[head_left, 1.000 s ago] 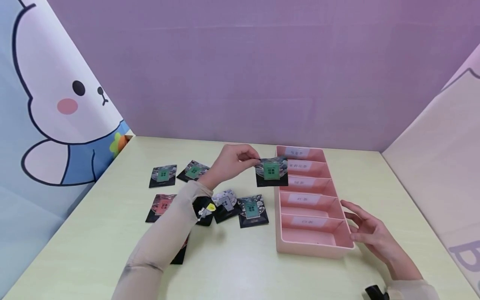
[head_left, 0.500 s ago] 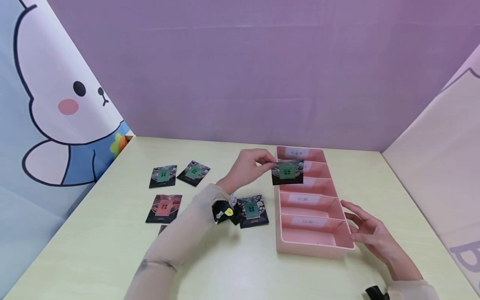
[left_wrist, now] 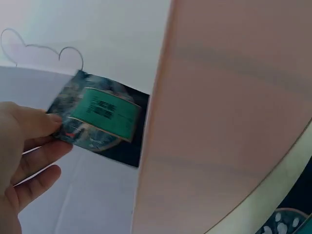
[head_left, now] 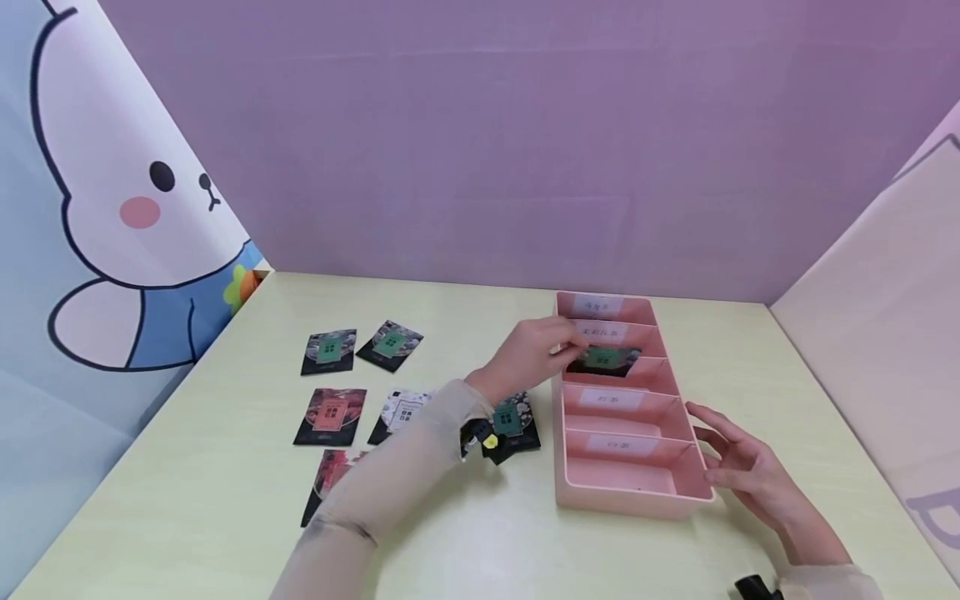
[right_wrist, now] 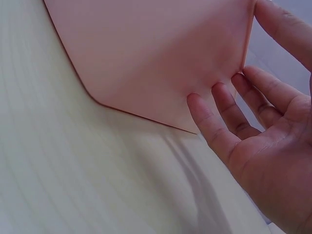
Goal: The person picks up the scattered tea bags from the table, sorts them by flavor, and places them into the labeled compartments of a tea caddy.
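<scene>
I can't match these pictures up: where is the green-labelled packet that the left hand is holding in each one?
Head: the green-labelled packet is right of centre, held in the left hand, seen against the pink box.
Left wrist: left of centre, its right edge meeting the box's pink wall in the picture.
Right wrist: not in it.
Shared landmark: the pink box, which shows in all three views.
</scene>
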A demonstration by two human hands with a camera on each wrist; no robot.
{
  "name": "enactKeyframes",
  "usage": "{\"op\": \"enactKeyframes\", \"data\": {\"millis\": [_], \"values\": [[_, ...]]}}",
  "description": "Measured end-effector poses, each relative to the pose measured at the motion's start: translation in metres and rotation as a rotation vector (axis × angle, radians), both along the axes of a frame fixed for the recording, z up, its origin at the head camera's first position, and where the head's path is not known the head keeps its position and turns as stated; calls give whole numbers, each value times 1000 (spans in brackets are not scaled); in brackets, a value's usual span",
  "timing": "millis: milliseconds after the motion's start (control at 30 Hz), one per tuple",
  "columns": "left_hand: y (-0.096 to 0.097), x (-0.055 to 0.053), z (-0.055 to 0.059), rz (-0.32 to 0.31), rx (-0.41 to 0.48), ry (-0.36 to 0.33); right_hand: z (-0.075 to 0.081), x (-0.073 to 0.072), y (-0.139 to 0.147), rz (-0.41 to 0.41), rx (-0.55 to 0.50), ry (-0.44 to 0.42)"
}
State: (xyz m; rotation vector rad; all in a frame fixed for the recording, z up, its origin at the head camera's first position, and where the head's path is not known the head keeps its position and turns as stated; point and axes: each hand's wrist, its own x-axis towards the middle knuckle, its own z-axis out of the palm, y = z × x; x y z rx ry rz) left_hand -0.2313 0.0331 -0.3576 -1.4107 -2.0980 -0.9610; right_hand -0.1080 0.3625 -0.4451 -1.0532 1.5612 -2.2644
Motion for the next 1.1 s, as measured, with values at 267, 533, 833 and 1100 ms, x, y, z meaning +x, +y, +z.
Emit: {"op": "enactKeyframes", "data": {"millis": [267, 533, 833, 1100], "values": [[4, 11, -17, 7, -217, 74, -1, -1, -1, 14, -17, 11], [4, 9, -35, -38, -200, 156, -2, -2, 1, 25, -43, 4], [4, 5, -37, -24, -238, 121, -4, -1, 1, 15, -35, 13], [4, 5, -32, 16, -340, 107, -6, -4, 2, 40, -59, 32]]}}
